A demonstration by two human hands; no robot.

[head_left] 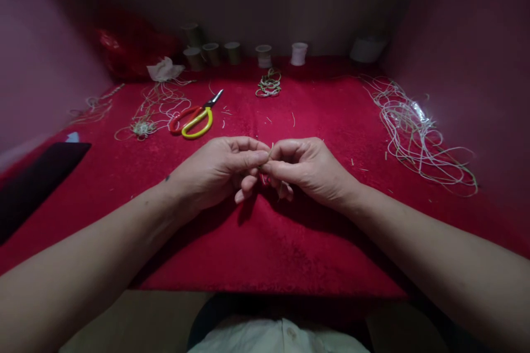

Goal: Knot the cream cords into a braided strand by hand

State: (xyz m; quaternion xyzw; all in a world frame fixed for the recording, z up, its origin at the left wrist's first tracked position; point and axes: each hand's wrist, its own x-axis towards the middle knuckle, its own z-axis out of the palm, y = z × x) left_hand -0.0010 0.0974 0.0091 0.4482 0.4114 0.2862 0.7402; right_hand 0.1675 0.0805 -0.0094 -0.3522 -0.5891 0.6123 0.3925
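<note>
My left hand [232,162] and my right hand [304,165] meet over the middle of the red cloth, fingertips almost touching. Both pinch a thin greenish cord [272,149], whose short end pokes up between them. Most of the cord is hidden by my fingers. Beyond my left hand lie scissors [197,121] with one red and one yellow handle, blades pointing away to the right. Small cord snippets [293,119] are scattered past my fingertips. Farther back rests a little heap of knotted green and white cord [269,84].
Several thread spools [298,54] stand along the back. Tangled cords lie at left [143,128] and a loose pale cord bundle [414,127] at right. A red plastic bag [128,44] sits back left, a dark flat object [41,182] at the left edge. Walls rise on both sides.
</note>
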